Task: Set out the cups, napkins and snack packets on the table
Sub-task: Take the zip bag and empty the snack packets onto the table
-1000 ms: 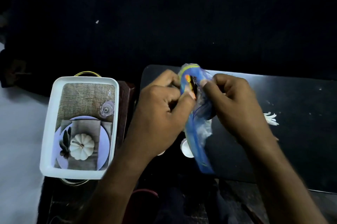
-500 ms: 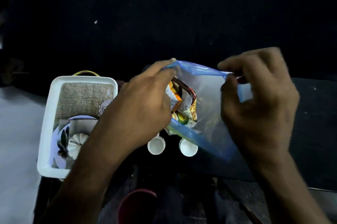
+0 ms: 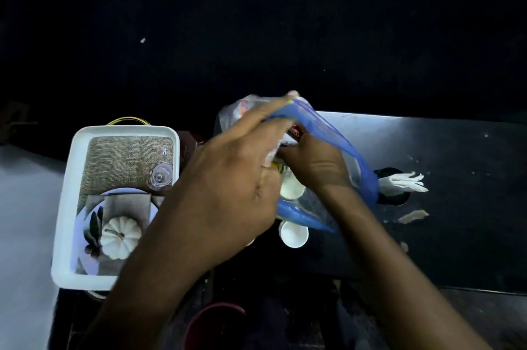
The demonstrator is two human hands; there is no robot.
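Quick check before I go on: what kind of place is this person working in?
Probably a dim home living room, not a kitchen: a low black table with small white cups and napkins, a white printed tray beside it, and what looks like a dark sofa behind.

A: What did the person wear on the arms?
B: Nothing showed; both forearms were bare from the bottom of the frame up.
A: Any rings or a watch?
B: The left hand and right hand looked plain, though blurred.
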